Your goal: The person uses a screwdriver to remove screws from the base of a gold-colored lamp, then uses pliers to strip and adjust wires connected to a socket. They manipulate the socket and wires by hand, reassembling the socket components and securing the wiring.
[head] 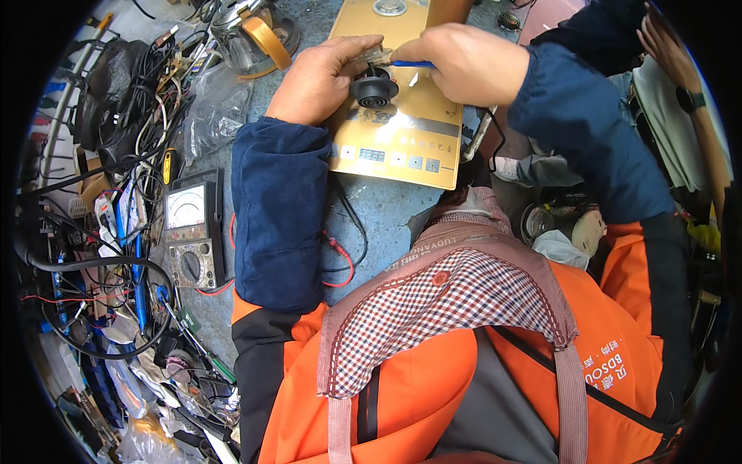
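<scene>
Over a gold-coloured electric tea stove panel [400, 153], my left hand [319, 75] holds a round black kettle coupler [374, 90] with ring contacts. A clear part [375, 55] and small wires show at the coupler's upper side, partly hidden by the fingers. My right hand [469, 64] grips a slim tool with a blue handle [413, 64], its tip at the coupler and the clear part. What kind of tip it has is too small to tell. Below the hands, the panel's front edge bears buttons and a small display.
A glass kettle with a gold handle [264, 43] stands at the upper left. An analog multimeter [193, 232] with red and black leads lies left of my left sleeve. Tangled cables [133, 98], a yellow screwdriver [168, 166] and plastic bags crowd the left side. Another person's arm [690, 98] is at the right.
</scene>
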Demonstrator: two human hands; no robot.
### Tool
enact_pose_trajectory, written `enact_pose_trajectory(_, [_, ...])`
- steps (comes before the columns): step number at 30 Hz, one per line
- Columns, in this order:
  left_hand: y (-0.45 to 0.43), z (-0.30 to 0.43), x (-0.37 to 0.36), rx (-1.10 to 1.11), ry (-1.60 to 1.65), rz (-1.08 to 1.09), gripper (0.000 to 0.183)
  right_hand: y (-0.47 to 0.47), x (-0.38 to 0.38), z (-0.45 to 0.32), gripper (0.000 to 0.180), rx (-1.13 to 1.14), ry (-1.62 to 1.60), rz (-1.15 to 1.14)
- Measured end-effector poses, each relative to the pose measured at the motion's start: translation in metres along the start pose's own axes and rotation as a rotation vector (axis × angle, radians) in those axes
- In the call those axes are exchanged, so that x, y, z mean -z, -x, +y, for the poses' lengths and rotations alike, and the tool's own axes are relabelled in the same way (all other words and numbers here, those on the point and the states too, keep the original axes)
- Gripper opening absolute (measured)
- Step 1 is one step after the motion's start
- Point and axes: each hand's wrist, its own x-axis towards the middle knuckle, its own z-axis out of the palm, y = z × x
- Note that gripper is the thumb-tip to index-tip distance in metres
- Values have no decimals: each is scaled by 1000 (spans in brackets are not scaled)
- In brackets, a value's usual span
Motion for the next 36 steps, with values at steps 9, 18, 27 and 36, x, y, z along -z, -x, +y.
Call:
enact_pose_trajectory(9, [1,3,-1,84,29,47,43,-13,20,-8,48,-70,-88,-158])
enact_pose_trajectory(18, [-3,-4,-4,75,-13,42,42,28,-49,-31,46,-157,9,242])
enact_pose_trajectory(27, [-1,0,1,114,61,26,41,35,-50,-35,53,-199,38,336])
enact_pose_trajectory(36, [-1,5,-1,160,63,41,40,36,-60,-33,53,-219,33,441])
